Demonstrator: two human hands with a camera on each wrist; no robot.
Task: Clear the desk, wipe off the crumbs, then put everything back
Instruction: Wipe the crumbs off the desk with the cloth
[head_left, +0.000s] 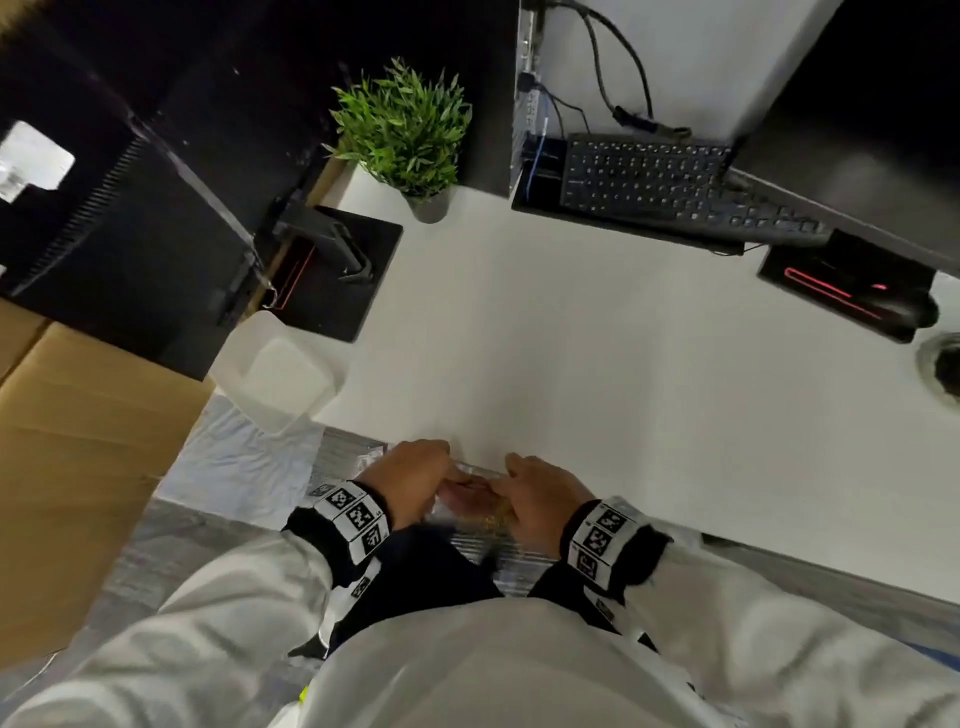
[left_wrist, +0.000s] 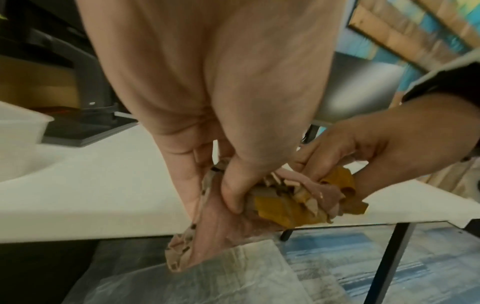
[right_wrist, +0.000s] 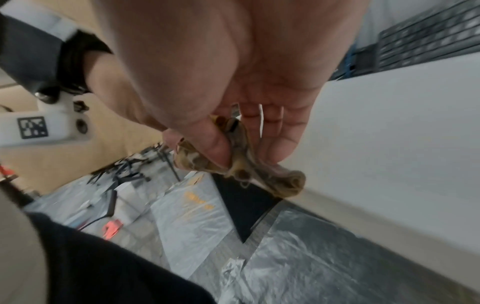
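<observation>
Both hands meet at the near edge of the white desk (head_left: 571, 364) and grip one crumpled cloth (head_left: 470, 492) between them. The left wrist view shows the cloth (left_wrist: 285, 209) as pink and mustard yellow with dark spots, bunched up and partly hanging below the desk edge (left_wrist: 103, 216). My left hand (head_left: 426, 470) curls its thumb and fingers round the cloth's left part (left_wrist: 231, 197). My right hand (head_left: 527, 488) pinches the other end (left_wrist: 319, 170). In the right wrist view, the right hand (right_wrist: 233, 152) has its thumb pressing the cloth (right_wrist: 244, 170) against the fingers.
A potted green plant (head_left: 410, 135), a black keyboard (head_left: 665, 187) and two black monitor bases (head_left: 353, 270) (head_left: 841, 286) stand at the back. A white plastic tub (head_left: 280, 374) overhangs the desk's left edge. A cardboard box (head_left: 78, 441) and plastic sheeting (right_wrist: 311, 257) lie on the floor.
</observation>
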